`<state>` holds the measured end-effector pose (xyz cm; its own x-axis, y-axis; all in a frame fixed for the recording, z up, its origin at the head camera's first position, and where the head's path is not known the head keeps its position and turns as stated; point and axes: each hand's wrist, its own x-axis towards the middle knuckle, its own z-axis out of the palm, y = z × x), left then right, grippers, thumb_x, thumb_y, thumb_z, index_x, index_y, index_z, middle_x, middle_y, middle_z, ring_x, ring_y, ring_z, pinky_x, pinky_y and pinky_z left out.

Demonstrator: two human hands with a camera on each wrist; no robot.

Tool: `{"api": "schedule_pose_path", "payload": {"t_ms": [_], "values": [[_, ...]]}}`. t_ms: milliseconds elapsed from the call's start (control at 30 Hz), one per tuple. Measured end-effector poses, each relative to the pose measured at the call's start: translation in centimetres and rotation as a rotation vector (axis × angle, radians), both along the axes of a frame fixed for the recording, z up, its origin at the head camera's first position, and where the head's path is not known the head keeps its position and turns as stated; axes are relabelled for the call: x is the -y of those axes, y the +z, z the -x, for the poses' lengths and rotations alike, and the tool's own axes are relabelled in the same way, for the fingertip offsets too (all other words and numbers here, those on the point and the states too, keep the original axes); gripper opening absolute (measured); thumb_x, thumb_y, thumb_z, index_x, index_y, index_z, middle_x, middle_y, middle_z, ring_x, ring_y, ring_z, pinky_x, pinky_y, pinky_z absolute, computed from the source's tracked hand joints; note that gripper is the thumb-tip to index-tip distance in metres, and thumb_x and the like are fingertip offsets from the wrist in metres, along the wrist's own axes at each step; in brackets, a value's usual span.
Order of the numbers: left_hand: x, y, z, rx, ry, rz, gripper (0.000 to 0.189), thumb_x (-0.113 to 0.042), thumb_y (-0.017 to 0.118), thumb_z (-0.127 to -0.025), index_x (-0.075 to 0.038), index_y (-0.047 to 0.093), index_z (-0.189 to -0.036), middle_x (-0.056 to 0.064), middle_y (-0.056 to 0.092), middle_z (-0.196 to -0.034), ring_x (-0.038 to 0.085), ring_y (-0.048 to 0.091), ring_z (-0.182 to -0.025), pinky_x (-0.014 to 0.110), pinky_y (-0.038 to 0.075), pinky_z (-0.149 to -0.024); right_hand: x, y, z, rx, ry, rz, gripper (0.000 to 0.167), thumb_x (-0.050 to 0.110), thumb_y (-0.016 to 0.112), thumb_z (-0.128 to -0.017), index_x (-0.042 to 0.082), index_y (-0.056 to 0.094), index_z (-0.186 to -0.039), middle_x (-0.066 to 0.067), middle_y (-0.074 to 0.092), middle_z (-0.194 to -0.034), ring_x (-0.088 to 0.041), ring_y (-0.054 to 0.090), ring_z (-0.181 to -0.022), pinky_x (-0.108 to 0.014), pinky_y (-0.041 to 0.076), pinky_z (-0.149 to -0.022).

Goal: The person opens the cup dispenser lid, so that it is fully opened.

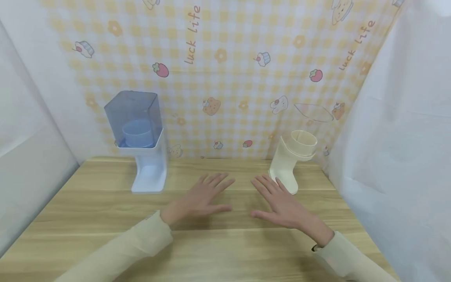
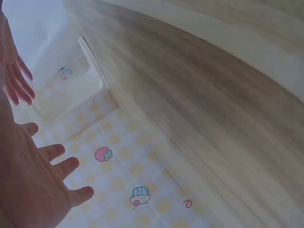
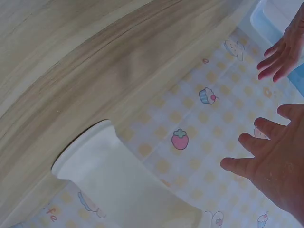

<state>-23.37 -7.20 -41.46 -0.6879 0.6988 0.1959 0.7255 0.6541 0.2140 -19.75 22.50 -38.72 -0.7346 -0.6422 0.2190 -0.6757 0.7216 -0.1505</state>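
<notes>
My left hand is held over the table with fingers straight and spread, holding nothing. Opposite it, my right hand is held the same way, a gap between the two. At the back left stands a white stand topped by a see-through blue box with a round blue cup-like part inside. Just beyond my right hand is a cream stand with a round cream collar on top; above it shows the faint rim of something clear. Both hands look apart from the stands.
The wood-grain table runs back to a yellow-checked cloth printed with cupcakes and strawberries. White sheets hang at the left side and the right side.
</notes>
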Motion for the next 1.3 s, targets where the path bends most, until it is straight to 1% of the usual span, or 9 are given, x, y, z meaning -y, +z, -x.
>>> {"api": "schedule_pose_path", "payload": {"t_ms": [133,267,467,567,600,733,900,1067,1300], "values": [[-0.9,-0.2,0.8,0.011,0.0,-0.015,0.082,-0.069,0.04,-0.096,-0.022,0.018,-0.16,0.01,0.02,-0.166,0.035,0.022,-0.152,0.067,0.02,-0.118,-0.6,0.0,0.0,-0.005,-0.016,0.01,0.091,0.06,0.06,-0.092,0.015,0.02,-0.16,-0.012,0.025,-0.164,-0.042,0.022,-0.15,-0.071,0.021,-0.114],[-1.7,0.0,1.4,0.048,0.005,-0.084,0.079,-0.065,0.042,-0.098,-0.019,0.02,-0.16,0.013,0.021,-0.165,0.038,0.025,-0.15,0.066,0.021,-0.118,-1.2,0.2,0.0,-0.008,-0.045,0.019,0.093,0.059,0.062,-0.091,0.012,0.02,-0.159,-0.013,0.024,-0.164,-0.042,0.021,-0.15,-0.071,0.022,-0.113],[-3.0,0.5,2.5,0.224,-0.005,-0.231,0.074,-0.06,0.037,-0.102,-0.018,0.019,-0.16,0.011,0.023,-0.165,0.034,0.024,-0.151,0.061,0.02,-0.121,-2.0,0.5,-0.1,0.014,-0.184,0.077,0.095,0.057,0.064,-0.09,0.008,0.02,-0.159,-0.017,0.025,-0.163,-0.041,0.017,-0.152,-0.071,0.015,-0.116],[-3.6,0.6,3.3,0.332,-0.014,-0.345,0.072,-0.06,0.033,-0.103,-0.018,0.018,-0.16,0.009,0.024,-0.165,0.033,0.022,-0.152,0.059,0.021,-0.121,-2.5,0.8,-0.2,0.068,-0.295,0.183,0.094,0.053,0.064,-0.092,0.005,0.018,-0.158,-0.02,0.025,-0.162,-0.043,0.018,-0.151,-0.069,0.017,-0.116],[-3.7,0.7,3.6,0.368,-0.016,-0.374,0.073,-0.061,0.032,-0.103,-0.018,0.018,-0.16,0.009,0.023,-0.165,0.033,0.022,-0.152,0.059,0.022,-0.121,-2.7,0.9,-0.1,0.101,-0.331,0.244,0.092,0.052,0.063,-0.094,0.004,0.017,-0.158,-0.022,0.029,-0.16,-0.044,0.024,-0.148,-0.068,0.023,-0.115],[-4.4,0.9,4.6,0.525,-0.019,-0.462,0.071,-0.059,0.023,-0.105,-0.018,0.011,-0.161,0.012,0.017,-0.166,0.036,0.018,-0.153,0.062,0.02,-0.12,-3.5,2.1,-0.4,0.253,-0.491,0.491,0.088,0.05,0.053,-0.101,0.002,0.007,-0.159,-0.028,0.02,-0.161,-0.052,0.025,-0.144,-0.07,0.03,-0.11],[-5.5,1.2,6.5,0.723,-0.039,-0.604,0.071,-0.057,0.009,-0.105,-0.015,0.0,-0.161,0.018,0.007,-0.166,0.04,0.012,-0.153,0.069,0.013,-0.118,-4.6,3.4,-0.5,0.32,-0.597,0.711,0.096,0.052,0.051,-0.1,0.005,-0.009,-0.159,-0.026,-0.001,-0.165,-0.05,0.004,-0.15,-0.07,0.013,-0.117],[-7.2,1.3,8.6,0.792,-0.05,-0.638,0.075,-0.065,0.006,-0.102,-0.02,-0.003,-0.161,0.016,0.008,-0.166,0.04,0.014,-0.152,0.072,0.013,-0.116,-5.9,3.6,0.8,0.298,-0.59,0.843,0.096,0.049,0.051,-0.101,0.01,-0.016,-0.158,-0.02,-0.011,-0.166,-0.043,-0.003,-0.153,-0.065,0.008,-0.121],[-10.5,1.6,10.7,0.823,-0.02,-0.689,0.089,-0.078,0.012,-0.095,-0.021,0.0,-0.161,0.015,0.018,-0.165,0.04,0.021,-0.151,0.067,0.015,-0.119,-7.0,3.9,2.4,0.289,-0.624,0.865,0.099,0.054,0.051,-0.099,0.012,-0.019,-0.157,-0.014,-0.014,-0.166,-0.038,-0.007,-0.154,-0.065,0.006,-0.121]]}}
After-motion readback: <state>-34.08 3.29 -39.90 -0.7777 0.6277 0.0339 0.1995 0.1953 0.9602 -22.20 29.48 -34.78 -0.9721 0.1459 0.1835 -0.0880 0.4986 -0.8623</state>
